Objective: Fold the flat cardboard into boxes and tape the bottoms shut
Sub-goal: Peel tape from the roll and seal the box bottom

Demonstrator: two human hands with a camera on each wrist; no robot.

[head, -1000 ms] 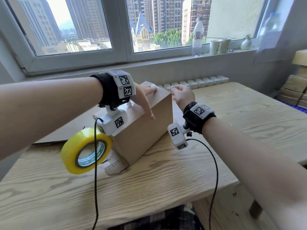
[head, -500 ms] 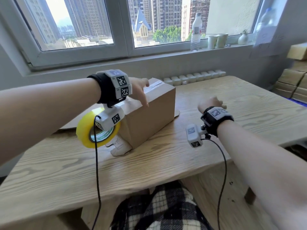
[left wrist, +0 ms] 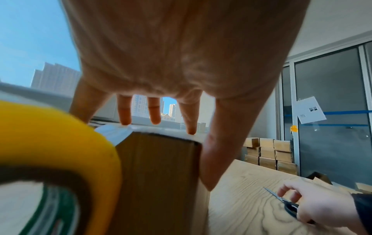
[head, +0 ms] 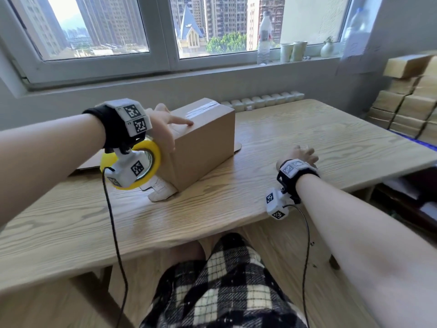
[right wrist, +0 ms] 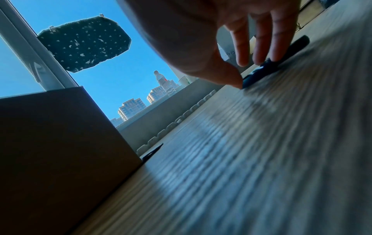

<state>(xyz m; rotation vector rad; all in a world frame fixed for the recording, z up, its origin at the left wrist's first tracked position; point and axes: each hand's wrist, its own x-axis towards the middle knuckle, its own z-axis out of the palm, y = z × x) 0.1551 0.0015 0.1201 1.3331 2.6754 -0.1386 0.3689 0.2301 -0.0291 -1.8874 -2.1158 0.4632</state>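
Observation:
A brown cardboard box (head: 203,143) stands on the wooden table (head: 307,129), clear tape running along its top seam. My left hand (head: 165,124) lies on the box's near top edge with the fingers (left wrist: 124,114) straight and spread and the thumb down the side. A yellow tape roll (head: 155,150) hangs beside the box under my left wrist, large in the left wrist view (left wrist: 60,135). My right hand (head: 300,155) is low on the table to the right, thumb and fingertips pinching the black handle of the scissors (left wrist: 289,206) (right wrist: 259,70). The head view hides the scissors.
Flat cardboard (head: 92,162) lies behind the tape roll at the left. A loose box flap (head: 163,192) sticks out at the near corner. Finished boxes (head: 406,107) are stacked at the far right. A bottle (head: 263,39) and cups stand on the windowsill.
My right hand left the far end of the box top and dropped to the table on the right, onto the scissors. The left hand stayed on the box.

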